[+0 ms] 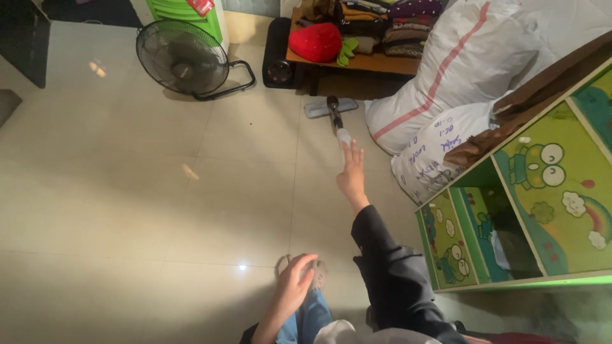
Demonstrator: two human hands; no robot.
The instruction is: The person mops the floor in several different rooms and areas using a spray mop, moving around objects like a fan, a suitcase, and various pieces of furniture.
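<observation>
Tiled floor [127, 191]. Mop [333, 113] handle runs straight ahead from right hand [352, 175]; fingers spread, tips touching handle end, no grip. Left hand [294, 283] far behind, loosely curled, empty.

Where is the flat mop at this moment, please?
In the head view the flat mop lies on the tiled floor at upper centre, before the low wooden table, its handle at the right hand fingertips.

fan [183, 59]: black
cushion [315, 42]: red, green leaves
sack [475, 64]: white, pink stripe
cabinet [548, 191]: green, cartoon frogs, rainbow
sleeve [389, 267]: black
floor [127, 178]: cream tiles
</observation>
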